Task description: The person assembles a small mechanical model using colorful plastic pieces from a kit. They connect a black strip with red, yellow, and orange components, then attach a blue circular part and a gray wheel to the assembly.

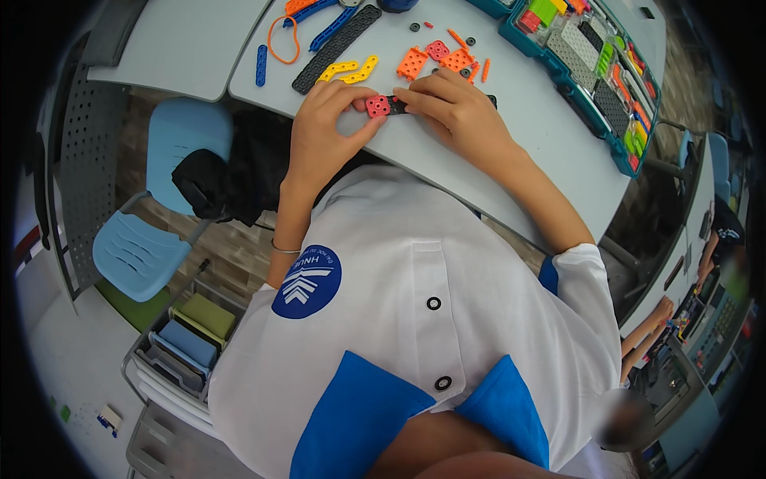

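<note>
Surface (562,148): is carrying orange parts (412,63) just beyond the black strip (399,108), probably for easy reach.
Case (568,92): is lying open, holding mixed coloured parts (544,9).
Right hand (461,112): is gripping the black strip, apparently steadying it.
Left hand (323,121): is pinching the red block (377,106).
Red block: is meeting the black strip's left end; attachment unclear.

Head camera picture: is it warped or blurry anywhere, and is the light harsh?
In the head view, the teal case bows along its outer edge near the picture's rim; the left hand, right hand and red piece look crisp; a patch at lower right is smeared; light on the table looks soft, without strong glare.
</note>
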Available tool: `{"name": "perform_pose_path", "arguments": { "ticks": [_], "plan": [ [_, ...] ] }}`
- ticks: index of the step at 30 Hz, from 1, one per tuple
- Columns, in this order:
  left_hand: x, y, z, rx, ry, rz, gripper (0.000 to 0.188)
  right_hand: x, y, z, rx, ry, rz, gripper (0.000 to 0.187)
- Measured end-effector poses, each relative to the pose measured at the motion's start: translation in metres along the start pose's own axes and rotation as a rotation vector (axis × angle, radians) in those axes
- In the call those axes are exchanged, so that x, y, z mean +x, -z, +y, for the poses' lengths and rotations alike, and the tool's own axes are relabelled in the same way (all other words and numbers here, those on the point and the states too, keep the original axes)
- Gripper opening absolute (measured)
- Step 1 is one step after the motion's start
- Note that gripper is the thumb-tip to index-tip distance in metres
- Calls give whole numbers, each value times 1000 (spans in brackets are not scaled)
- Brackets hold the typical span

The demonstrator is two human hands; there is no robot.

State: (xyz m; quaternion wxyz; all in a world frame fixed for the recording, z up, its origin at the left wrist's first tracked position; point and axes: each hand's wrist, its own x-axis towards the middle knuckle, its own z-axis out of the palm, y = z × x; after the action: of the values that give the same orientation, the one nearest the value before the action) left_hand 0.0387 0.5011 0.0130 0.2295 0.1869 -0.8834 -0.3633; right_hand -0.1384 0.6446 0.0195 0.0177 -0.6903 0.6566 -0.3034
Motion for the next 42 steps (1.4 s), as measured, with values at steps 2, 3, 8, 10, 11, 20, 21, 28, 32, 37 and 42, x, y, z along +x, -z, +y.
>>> {"name": "perform_pose_path", "arguments": {
  "ticks": [2, 3, 8, 10, 11, 20, 21, 28, 32, 37, 42],
  "plan": [
    [-1, 0, 0, 10, 12, 2, 24, -4, -6, 0, -27, 55, 17, 37],
    [0, -1, 0, 14, 15, 1, 24, -5, -8, 0, -43, 80, 26, 36],
    [-2, 1, -2, -7, 25, -20, 30, -4, -8, -4, -34, 51, 13, 29],
    [-2, 1, -2, -13, 23, -18, 31, 2, 1, 2, -11, -4, 40, 27],
    [-2, 1, -2, -11, 24, -17, 31, 8, 10, 12, -28, -42, 63, 26],
    [1, 1, -1, -14, 28, -20, 32, 58, 8, 74, -23, -298, 123, 10],
    [1, 1, -1, -18, 22, -19, 32, 56, 7, 76, -43, -260, 141, 10],
    [0, -2, -3, -10, 29, 6, 25, 25, 31, 14, 415, -276, -98, 7],
    [2, 0, -2, -4, 40, -10, 26, 12, 14, 6, 401, -213, -191, 9],
    [2, -1, -3, 1, 27, -3, 26, 12, 3, 6, 317, -145, -164, 10],
    [2, -2, -4, -4, 20, 3, 27, 16, 3, 1, 141, -81, -210, 16]
  ]
}}
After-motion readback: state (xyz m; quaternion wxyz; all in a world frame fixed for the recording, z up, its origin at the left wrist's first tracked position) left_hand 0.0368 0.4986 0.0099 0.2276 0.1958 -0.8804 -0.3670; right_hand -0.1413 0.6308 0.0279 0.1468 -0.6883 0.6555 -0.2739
